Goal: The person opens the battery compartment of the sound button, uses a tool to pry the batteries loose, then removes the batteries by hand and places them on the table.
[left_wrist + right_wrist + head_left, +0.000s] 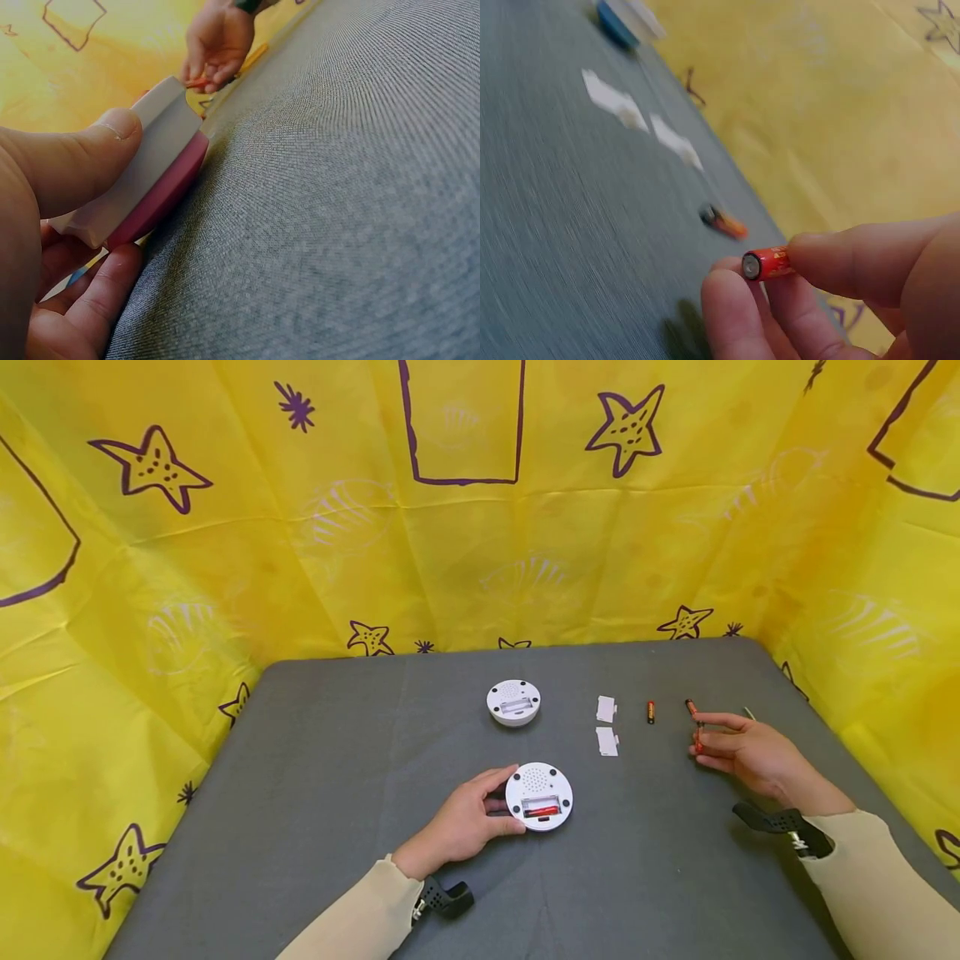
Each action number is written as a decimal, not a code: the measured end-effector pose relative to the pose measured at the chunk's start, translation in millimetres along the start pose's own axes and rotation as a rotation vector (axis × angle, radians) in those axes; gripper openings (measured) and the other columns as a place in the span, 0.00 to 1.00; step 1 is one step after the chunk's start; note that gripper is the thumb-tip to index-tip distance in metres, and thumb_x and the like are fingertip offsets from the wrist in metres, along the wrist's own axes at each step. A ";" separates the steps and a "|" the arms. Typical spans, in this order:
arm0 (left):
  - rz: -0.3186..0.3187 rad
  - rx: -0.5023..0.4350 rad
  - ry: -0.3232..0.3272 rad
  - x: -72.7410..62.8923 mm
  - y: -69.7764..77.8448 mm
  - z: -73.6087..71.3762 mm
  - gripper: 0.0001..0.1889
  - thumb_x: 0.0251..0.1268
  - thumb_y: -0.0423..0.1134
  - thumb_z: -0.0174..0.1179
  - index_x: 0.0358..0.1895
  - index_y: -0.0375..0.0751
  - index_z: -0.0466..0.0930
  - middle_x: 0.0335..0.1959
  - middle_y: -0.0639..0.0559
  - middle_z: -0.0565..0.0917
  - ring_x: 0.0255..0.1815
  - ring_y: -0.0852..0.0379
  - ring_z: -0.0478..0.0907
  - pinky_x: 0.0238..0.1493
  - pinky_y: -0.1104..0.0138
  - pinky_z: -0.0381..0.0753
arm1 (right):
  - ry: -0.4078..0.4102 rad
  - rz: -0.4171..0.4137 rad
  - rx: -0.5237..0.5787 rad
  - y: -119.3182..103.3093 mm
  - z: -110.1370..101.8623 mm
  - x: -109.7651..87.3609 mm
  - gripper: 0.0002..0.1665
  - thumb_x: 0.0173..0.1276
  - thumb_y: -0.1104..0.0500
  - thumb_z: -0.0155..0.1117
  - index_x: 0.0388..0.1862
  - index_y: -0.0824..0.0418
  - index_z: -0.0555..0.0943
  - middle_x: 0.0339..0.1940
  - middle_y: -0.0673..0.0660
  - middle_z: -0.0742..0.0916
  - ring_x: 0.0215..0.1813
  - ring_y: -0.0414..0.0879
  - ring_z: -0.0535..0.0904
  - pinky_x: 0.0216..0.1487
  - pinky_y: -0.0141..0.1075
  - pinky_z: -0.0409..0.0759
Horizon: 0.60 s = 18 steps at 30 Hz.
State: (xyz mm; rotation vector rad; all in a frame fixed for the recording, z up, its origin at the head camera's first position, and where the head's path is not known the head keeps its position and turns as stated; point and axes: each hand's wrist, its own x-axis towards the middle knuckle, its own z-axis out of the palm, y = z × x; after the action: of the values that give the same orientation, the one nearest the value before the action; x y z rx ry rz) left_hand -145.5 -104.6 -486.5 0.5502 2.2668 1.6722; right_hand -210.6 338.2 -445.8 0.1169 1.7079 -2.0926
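My left hand (468, 817) grips a round white device (534, 777) by its left side, thumb on the near edge and fingers behind. Its underside faces up, with small dark feet, a dotted round patch and an uncovered battery compartment. One red battery (542, 812) lies in that compartment. A pink lower part (169, 187) of the device shows in the left wrist view. Off to the right, my right hand (757, 760) pinches a red battery (769, 264) between thumb and fingers, its flat metal end visible. Another red battery (691, 707) lies just beyond those fingertips.
A second round white device (513, 702) sits farther back, its open compartment upward. Two white covers (607, 709) lie right of it, one nearer than the other. Beside them is an orange-and-black battery (651, 712). A thin stick-like item (748, 713) is partly hidden behind the right hand.
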 end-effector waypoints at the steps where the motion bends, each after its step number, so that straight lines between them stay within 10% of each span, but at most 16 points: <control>1: -0.003 0.001 0.001 -0.2 -0.2 -0.1 0.43 0.52 0.32 0.77 0.74 0.39 0.66 0.66 0.50 0.73 0.51 0.56 0.81 0.52 0.67 0.80 | 0.004 0.004 -0.006 -0.4 -4.8 -0.5 0.17 0.74 0.68 0.59 0.54 0.53 0.85 0.43 0.58 0.84 0.45 0.52 0.85 0.49 0.42 0.83; 9: -0.011 -0.019 0.004 0.6 -2.0 0.3 0.44 0.52 0.29 0.76 0.74 0.37 0.65 0.66 0.49 0.73 0.51 0.54 0.81 0.52 0.66 0.80 | 0.081 0.016 -0.186 -2.9 -23.6 0.2 0.14 0.72 0.69 0.61 0.52 0.54 0.84 0.42 0.57 0.84 0.42 0.48 0.85 0.46 0.40 0.84; 18: -0.015 0.005 -0.002 -1.1 2.3 -1.5 0.43 0.52 0.33 0.77 0.74 0.41 0.66 0.66 0.51 0.73 0.52 0.57 0.81 0.52 0.67 0.80 | 0.112 -0.016 -0.501 -4.3 -22.5 4.9 0.33 0.73 0.65 0.63 0.69 0.81 0.64 0.42 0.52 0.85 0.40 0.41 0.83 0.44 0.36 0.84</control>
State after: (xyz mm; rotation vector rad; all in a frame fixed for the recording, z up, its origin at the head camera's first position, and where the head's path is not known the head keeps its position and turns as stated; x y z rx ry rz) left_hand -144.8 -105.7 -483.9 0.5341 2.2688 1.6580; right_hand -221.3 358.9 -448.7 0.0677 2.2488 -1.6311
